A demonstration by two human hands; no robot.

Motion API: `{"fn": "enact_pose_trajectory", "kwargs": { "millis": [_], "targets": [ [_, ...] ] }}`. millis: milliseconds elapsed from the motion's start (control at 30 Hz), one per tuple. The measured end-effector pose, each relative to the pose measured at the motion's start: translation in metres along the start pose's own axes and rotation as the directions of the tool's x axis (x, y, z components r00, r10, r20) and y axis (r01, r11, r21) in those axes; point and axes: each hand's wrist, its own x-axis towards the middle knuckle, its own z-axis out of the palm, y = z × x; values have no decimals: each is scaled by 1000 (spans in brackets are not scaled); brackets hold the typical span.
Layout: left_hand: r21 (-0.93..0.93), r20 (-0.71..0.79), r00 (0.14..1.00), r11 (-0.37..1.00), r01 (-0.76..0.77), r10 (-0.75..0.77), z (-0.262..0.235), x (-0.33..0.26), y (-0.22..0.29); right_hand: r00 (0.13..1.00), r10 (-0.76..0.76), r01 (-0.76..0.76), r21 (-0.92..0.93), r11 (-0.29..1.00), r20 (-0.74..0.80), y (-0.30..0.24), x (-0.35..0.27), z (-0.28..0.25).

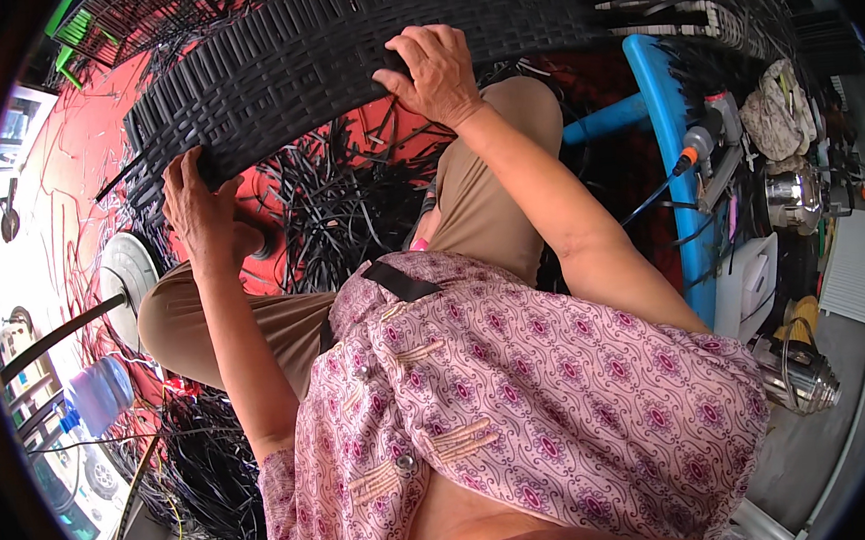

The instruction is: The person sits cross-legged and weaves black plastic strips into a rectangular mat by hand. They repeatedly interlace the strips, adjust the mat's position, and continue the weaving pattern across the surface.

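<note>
A long black woven wicker panel of flat strips arches across the upper part of the head view, above my lap. My left hand holds its lower left corner, fingers on the weave and thumb bent toward the near edge. Near the panel's middle, my right hand curls over the near edge, with the thumb apart from the fingers. Part of each grip is hidden behind the hand. A dark strip end sticks out past the left corner.
Loose black strips lie heaped on the red floor between my knees. To the right stands a blue frame, with a power tool beside it. A pale round stool seat is by my left knee.
</note>
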Motion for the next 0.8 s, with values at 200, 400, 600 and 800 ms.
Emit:
{"fn": "enact_pose_trajectory", "kwargs": {
  "millis": [200,400,600,800],
  "targets": [
    [21,3,1000,1000,-11,11,2,1,-4,1000,18,-18,-65,998,5,13,1,-7],
    [44,18,1000,999,-11,10,-1,1,-5,995,68,-69,6,998,76,14,3,-9],
    [35,-1,1000,999,-11,11,4,-2,-5,998,66,-66,-57,996,7,24,-8,-13],
    [47,-30,996,996,-77,78,2,-5,-4,1000,6,-5,-22,1000,31,28,-19,-20]
  ]
}}
